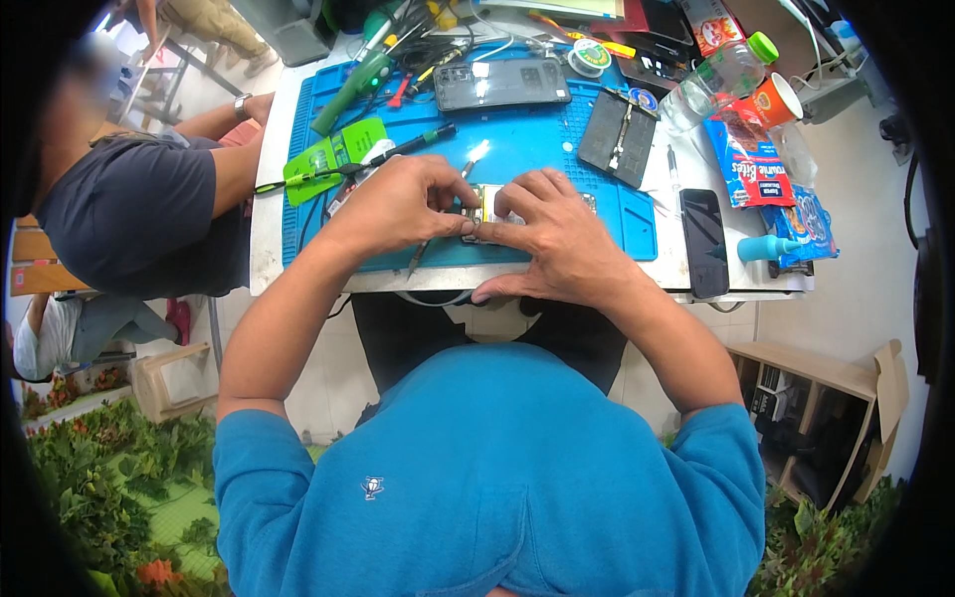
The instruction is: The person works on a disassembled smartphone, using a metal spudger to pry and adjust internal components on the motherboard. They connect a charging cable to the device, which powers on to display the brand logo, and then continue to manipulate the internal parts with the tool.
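On the blue work mat [537, 149] lies an opened phone [487, 199] with its inner parts bare, mostly covered by my fingers. At its left end, my left hand [413, 202] is closed, thumb and fingertips pinched together on its edge. My right hand [557, 231] rests over the phone from the right, curled fingers pressing on it and the thumb stretched toward the table's front edge. Beneath my left wrist a thin pointed tool [418, 261] sticks out. A black-and-green screwdriver-like tool [418, 139] lies just beyond that hand.
Behind lie a dark phone [502, 85], a black phone part [617, 137], a solder spool [589, 58] and cables. To the right are another phone [704, 244], a blue bottle [766, 248], snack packets [748, 149], a cup [774, 101] and a plastic bottle [716, 85]. A person [149, 214] sits at left.
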The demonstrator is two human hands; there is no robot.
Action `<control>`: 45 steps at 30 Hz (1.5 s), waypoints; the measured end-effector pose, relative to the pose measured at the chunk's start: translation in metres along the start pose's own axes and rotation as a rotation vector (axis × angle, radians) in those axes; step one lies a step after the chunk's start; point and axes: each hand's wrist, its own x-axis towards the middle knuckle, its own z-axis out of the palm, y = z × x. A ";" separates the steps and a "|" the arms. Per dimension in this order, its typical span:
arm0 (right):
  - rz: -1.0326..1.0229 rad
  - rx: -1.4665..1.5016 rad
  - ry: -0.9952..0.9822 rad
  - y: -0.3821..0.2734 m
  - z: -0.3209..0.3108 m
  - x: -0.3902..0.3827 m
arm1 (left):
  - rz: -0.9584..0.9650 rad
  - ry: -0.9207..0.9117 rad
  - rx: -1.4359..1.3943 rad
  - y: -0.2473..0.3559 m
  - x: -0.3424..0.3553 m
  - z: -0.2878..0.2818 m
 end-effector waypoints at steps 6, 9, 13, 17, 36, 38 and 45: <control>0.041 0.065 0.092 0.007 0.007 -0.013 | 0.011 0.000 -0.042 -0.002 0.000 0.000; 0.012 0.039 0.055 0.006 0.007 -0.011 | 0.007 -0.005 -0.049 -0.002 0.001 -0.001; -0.011 -0.053 -0.023 0.005 0.006 -0.005 | 0.020 0.008 -0.058 -0.004 0.001 0.001; -0.036 -0.067 -0.057 0.004 0.002 -0.001 | -0.034 -0.011 -0.066 0.001 0.000 -0.001; 0.019 -0.025 0.050 0.004 0.011 -0.015 | -0.038 0.024 -0.044 -0.005 -0.001 0.006; 0.020 -0.023 0.058 0.005 0.012 -0.017 | -0.072 0.010 -0.013 0.002 0.001 0.005; -0.003 -0.011 0.069 0.005 0.014 -0.020 | -0.128 -0.118 0.159 0.026 0.014 -0.010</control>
